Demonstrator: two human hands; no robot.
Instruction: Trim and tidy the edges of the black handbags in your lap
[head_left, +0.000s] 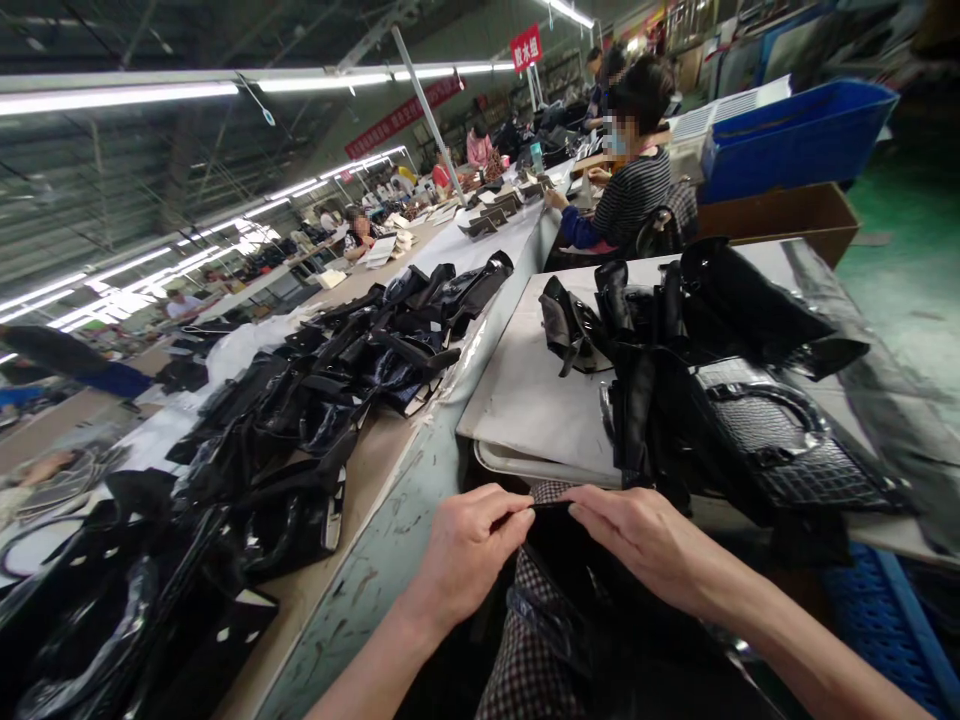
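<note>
Black handbag (637,640) at the lower centre of the frame: your left hand (472,540) and right hand (649,540) each pinch its upper edge, thumbs against fingers, apparently keeping that edge taut. More black handbags (262,430) lie heaped at left, presumably for easy reach.

Black bags (262,425) lie heaped on the bench (381,450) and side table (525,375).

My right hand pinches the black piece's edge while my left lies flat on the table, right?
Not quite: in the head view, your left hand pinches that edge too, not flat. Your right hand does pinch the black piece there.
</note>
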